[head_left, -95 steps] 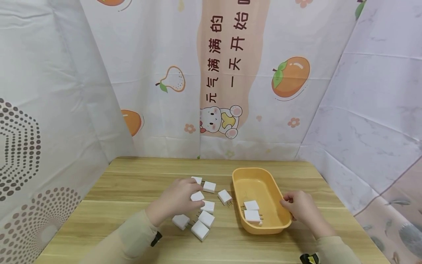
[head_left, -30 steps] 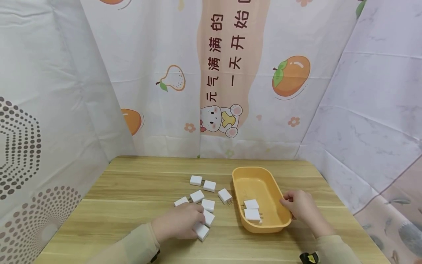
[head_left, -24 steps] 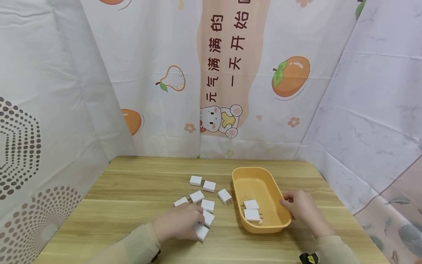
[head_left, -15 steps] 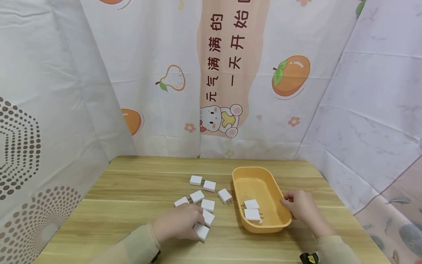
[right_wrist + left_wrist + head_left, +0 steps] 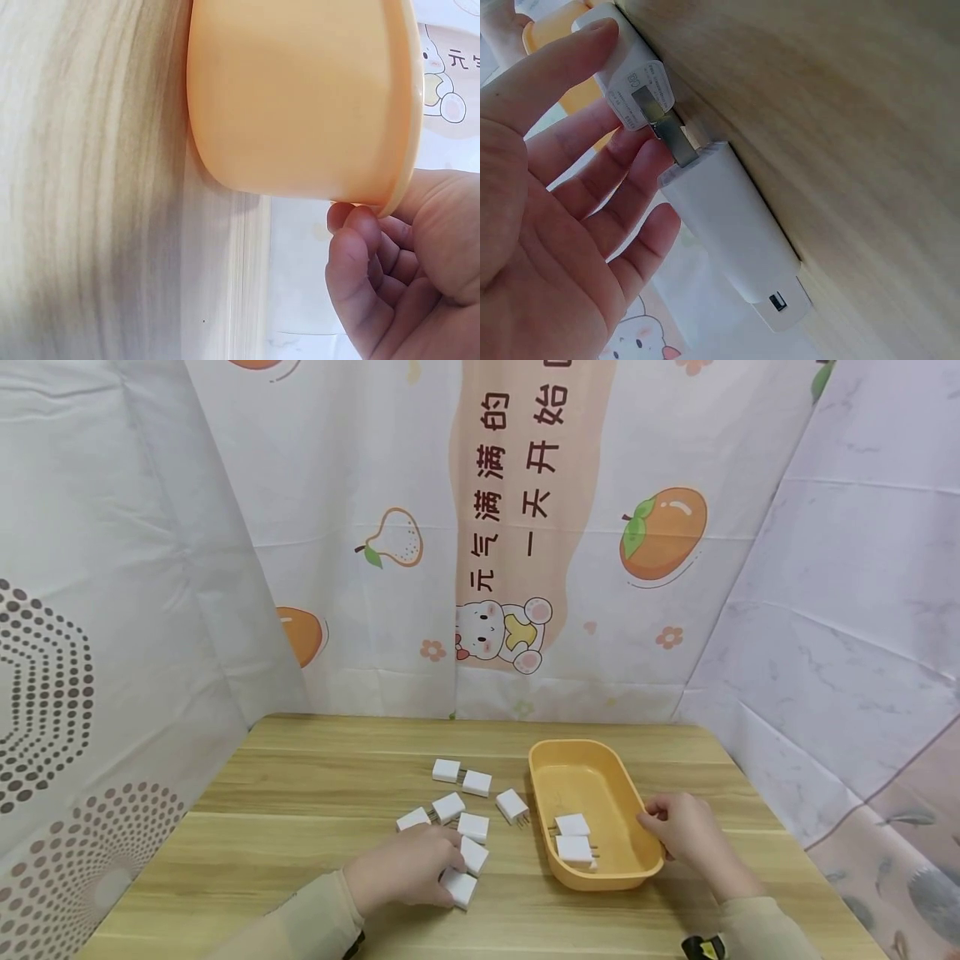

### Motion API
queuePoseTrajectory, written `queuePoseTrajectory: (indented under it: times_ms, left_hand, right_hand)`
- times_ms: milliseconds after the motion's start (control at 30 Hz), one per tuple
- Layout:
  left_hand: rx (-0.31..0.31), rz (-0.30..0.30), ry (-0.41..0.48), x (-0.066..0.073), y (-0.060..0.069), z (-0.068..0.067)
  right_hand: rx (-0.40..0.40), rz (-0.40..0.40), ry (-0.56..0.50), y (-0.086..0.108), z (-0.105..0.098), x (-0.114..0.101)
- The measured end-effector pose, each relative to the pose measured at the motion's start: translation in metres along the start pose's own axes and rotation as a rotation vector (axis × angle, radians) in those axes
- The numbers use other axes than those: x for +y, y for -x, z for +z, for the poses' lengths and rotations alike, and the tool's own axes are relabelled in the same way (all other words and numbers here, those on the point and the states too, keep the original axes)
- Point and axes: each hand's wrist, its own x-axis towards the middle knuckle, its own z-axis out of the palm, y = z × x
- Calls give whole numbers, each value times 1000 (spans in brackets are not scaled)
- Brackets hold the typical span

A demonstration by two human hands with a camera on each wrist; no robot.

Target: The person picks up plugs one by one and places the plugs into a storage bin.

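The left hand (image 5: 408, 866) grips a white plug adapter (image 5: 459, 887) at the near end of a loose group. In the left wrist view its thumb lies on the held adapter (image 5: 626, 56), fingers on the far side, and a second adapter (image 5: 731, 221) lies end to end with it, metal prongs between them. The right hand (image 5: 686, 831) pinches the right rim of an orange tray (image 5: 626, 810); the right wrist view shows that hand (image 5: 409, 270) at the rim of the tray (image 5: 300, 97). White adapters (image 5: 573, 850) lie in the tray's near part.
Several more white adapters lie on the wooden table (image 5: 322, 785), among them one (image 5: 512, 807) left of the tray and a pair (image 5: 476, 782) farther back. A printed curtain (image 5: 360, 635) hangs behind the table, with cloth (image 5: 825, 610) along the sides.
Since the earliest frame the left hand has moved down toward the near adapters, and one adapter now lies farther back at the group's left. The right hand and tray have stayed put.
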Motion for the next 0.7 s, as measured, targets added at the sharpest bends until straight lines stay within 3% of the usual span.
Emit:
queuePoseTrajectory:
  times_ms: [300,500,700]
  left_hand:
    - [31,55,-50,-1,0,1]
    - [34,57,-60,1,0,-2]
    - [75,42,-57,1,0,-9]
  right_hand:
    - [9,0,1,0,0,1]
    - [11,8,-4,0,1,1]
    - [9,7,-7,1,1,0]
